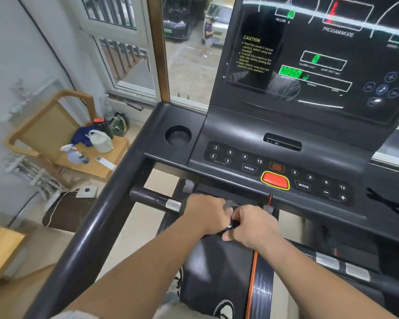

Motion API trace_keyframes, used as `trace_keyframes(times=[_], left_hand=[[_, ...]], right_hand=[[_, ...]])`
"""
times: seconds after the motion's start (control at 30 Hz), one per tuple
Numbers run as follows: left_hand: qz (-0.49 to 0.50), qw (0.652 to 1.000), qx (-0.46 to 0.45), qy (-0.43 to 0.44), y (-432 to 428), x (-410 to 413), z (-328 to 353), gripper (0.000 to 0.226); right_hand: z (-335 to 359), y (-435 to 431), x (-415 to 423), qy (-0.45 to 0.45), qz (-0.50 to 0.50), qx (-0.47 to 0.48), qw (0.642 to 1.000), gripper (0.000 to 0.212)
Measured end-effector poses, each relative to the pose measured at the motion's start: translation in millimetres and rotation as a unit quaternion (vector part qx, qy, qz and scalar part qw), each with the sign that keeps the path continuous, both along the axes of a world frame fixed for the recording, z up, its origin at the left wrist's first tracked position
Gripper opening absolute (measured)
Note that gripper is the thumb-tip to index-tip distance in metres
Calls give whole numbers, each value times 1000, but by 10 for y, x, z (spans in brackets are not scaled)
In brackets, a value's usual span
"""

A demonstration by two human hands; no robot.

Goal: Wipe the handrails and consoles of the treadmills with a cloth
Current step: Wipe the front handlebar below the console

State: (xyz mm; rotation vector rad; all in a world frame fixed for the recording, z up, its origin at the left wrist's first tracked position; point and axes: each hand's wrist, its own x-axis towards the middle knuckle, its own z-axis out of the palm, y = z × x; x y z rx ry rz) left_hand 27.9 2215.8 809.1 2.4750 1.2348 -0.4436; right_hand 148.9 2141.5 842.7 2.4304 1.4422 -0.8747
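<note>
The treadmill console (274, 166) has a dark display (309, 61), number keys and a red stop button (275, 180). Below it runs a short front grip bar (152, 199) with a silver sensor band. My left hand (205, 214) is curled over this bar just right of the band. Touching it, my right hand (251, 224) pinches a small dark, shiny object (233, 224) between the two hands. A grey scrap (230, 204) shows above the fingers; whether it is the cloth is unclear. The left handrail (101, 226) slopes toward me.
A round cup holder (177, 134) sits left of the keys. A red safety cord (270, 199) hangs under the console. A wooden chair (62, 139) at left holds a spray bottle (75, 155), a bag and a remote. A window is behind it, with the belt (217, 272) below.
</note>
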Motion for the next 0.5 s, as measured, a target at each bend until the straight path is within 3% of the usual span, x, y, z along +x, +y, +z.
trace_keyframes(times=[0.1,0.23,0.37,0.5], left_hand=[[-45,994,51,-86,-150,-107,-58,44],[-84,967,160,-180,139,-959,-191,31],[3,968,219,-120,391,-1573,-221,30],[111,970,195,-90,118,-988,-134,36]], right_hand=[[6,17,-5,4,-3,-3,1000,27],[20,39,-19,-3,-4,-8,1000,49],[25,15,-25,5,-9,-7,1000,54],[33,-2,-37,4,-11,-6,1000,56]])
